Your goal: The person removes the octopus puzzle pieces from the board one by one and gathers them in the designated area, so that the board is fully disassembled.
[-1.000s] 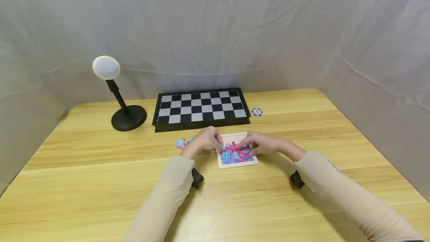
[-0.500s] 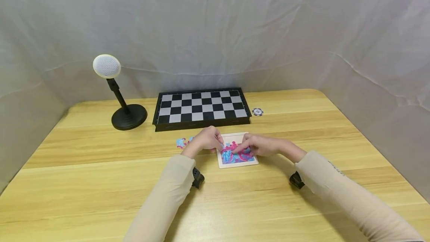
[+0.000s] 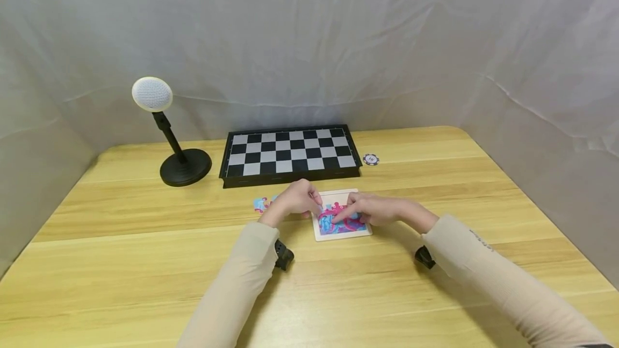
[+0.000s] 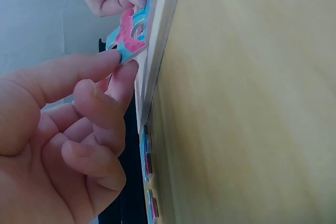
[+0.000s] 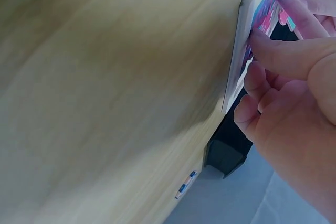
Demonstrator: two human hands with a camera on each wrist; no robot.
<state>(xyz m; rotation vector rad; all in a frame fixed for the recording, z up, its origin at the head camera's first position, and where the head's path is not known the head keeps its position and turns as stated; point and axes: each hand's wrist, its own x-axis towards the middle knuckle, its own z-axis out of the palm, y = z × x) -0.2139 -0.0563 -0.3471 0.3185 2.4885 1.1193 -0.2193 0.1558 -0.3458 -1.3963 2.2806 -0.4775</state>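
A small jigsaw puzzle in a pale tray [image 3: 343, 237] lies mid-table, its pink and blue picture filling the near part. At the tray's left side, my left hand [image 3: 296, 198] pinches a jigsaw piece [image 4: 127, 34] between thumb and index finger; the left wrist view shows it tilted up at the tray's rim. From the right, my right hand [image 3: 379, 209] reaches over the puzzle, its index finger extended onto the picture and its thumb touching near the right edge. Loose jigsaw pieces [image 3: 260, 205] lie left of the tray, partly hidden behind my left hand.
Behind the tray sits a black-and-white chessboard [image 3: 292, 153] in a raised black case. A poker chip [image 3: 371, 159] lies right of it. At the back left stands a round-headed microphone-like object [image 3: 152, 94] on a black base [image 3: 186, 167]. Pale cloth [image 3: 309, 42] surrounds the wooden table.
My right index finger has slid leftward and nearer over the picture. My left hand keeps its pinch at the tray's left side, nearly still.
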